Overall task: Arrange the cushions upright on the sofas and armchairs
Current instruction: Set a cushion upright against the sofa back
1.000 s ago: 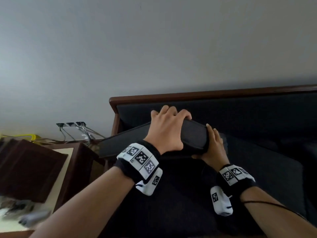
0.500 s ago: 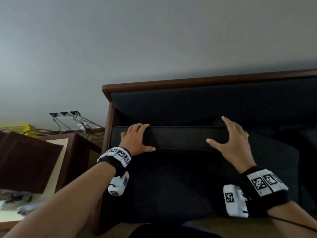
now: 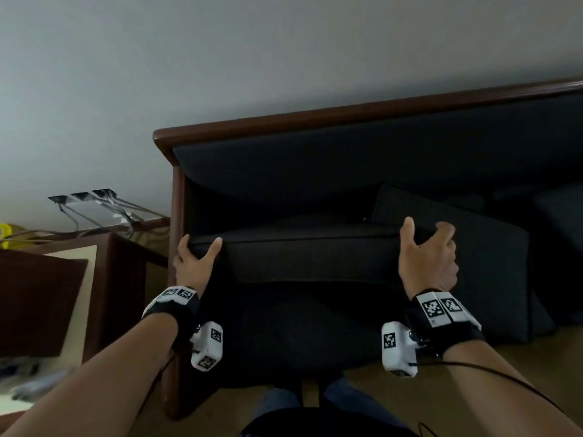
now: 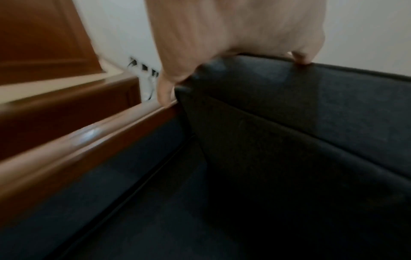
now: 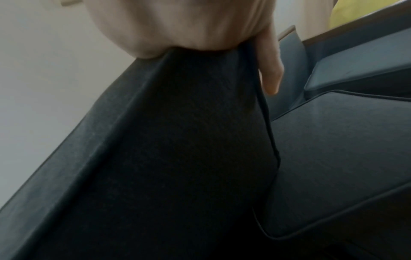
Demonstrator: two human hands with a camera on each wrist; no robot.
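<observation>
A dark cushion [image 3: 309, 260] stands on edge on the seat at the left end of a dark sofa with a brown wooden frame [image 3: 347, 116]. My left hand [image 3: 195, 263] grips its top left corner, thumb in front and fingers behind. My right hand [image 3: 426, 257] grips the top right corner, fingers curled over the edge. In the left wrist view the left hand [image 4: 222, 35] holds the cushion [image 4: 300, 140] beside the wooden arm [image 4: 77, 146]. The right wrist view shows the right hand [image 5: 189, 22] over the cushion's [image 5: 177, 140] top edge.
A second dark cushion [image 3: 492, 279] lies tilted behind and to the right of the held one. A brown side table [image 3: 104, 279] stands left of the sofa, with wall plugs and cables [image 3: 94, 200] behind it. Wooden floor shows in front.
The cushion was held tilted with both hands close together. It now stands on edge on the seat, and my hands have spread to its two top corners.
</observation>
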